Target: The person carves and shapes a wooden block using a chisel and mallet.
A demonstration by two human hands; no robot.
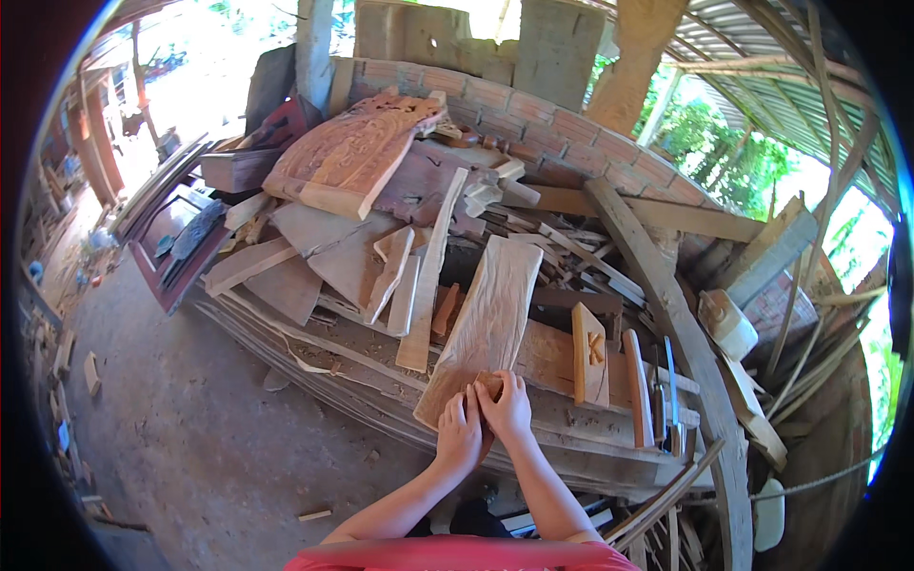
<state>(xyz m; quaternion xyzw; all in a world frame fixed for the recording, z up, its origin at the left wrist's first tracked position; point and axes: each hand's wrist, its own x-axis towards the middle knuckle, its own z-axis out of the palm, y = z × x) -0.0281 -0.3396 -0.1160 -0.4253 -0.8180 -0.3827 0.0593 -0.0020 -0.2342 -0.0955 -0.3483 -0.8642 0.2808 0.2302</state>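
Observation:
A long, pale board (486, 314) with a rippled surface lies tilted on the pile of timber in front of me. Both my hands are together on its near end, around a small brown wooden block (488, 383). My right hand (506, 409) has its fingers curled on the block. My left hand (459, 433) is just beside it, fingers bent against the block, whose lower part is hidden. Right of the board stand a piece of wood with a carved notch (590, 366), a reddish strip (636, 390) and a thin blue bar (671, 376).
A carved panel (338, 157) and many offcuts (286, 266) cover the pile, backed by a brick wall (533, 124). A long leaning beam (638, 266) runs down the right, near white plastic jugs (724, 324). At left are dark framed panels (167, 257) and the concrete floor (171, 400).

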